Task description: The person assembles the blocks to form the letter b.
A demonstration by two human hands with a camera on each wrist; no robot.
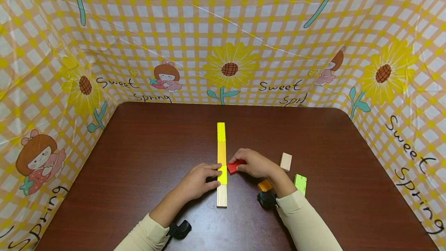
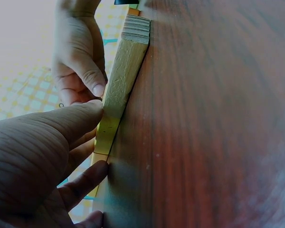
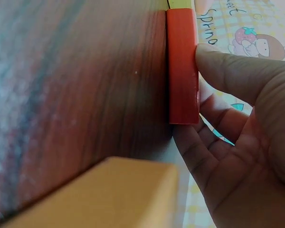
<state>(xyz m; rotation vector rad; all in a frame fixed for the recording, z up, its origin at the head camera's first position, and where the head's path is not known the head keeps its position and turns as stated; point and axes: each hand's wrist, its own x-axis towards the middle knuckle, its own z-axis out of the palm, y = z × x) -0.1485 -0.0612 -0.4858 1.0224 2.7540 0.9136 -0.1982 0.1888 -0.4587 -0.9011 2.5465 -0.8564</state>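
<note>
A straight row of blocks runs away from me on the table: a plain wooden block (image 1: 222, 196) nearest, then a yellow block (image 1: 224, 176), an orange-yellow block (image 1: 222, 153) and another yellow block (image 1: 221, 131) farthest. My left hand (image 1: 199, 181) rests its thumb and fingertips against the left side of the row, mostly at the nearer yellow block. From the right, my right hand (image 1: 257, 163) pinches a red block (image 3: 183, 66) between thumb and fingers. One end of the red block lies at the row's right side; whether it touches is hard to tell.
Right of the row lie a pale wooden block (image 1: 286, 162), a light green block (image 1: 300, 183) and an orange block (image 1: 265, 185), partly under the right wrist. Checked cloth (image 1: 188, 22) rises around the far and side edges of the brown table (image 1: 156, 134).
</note>
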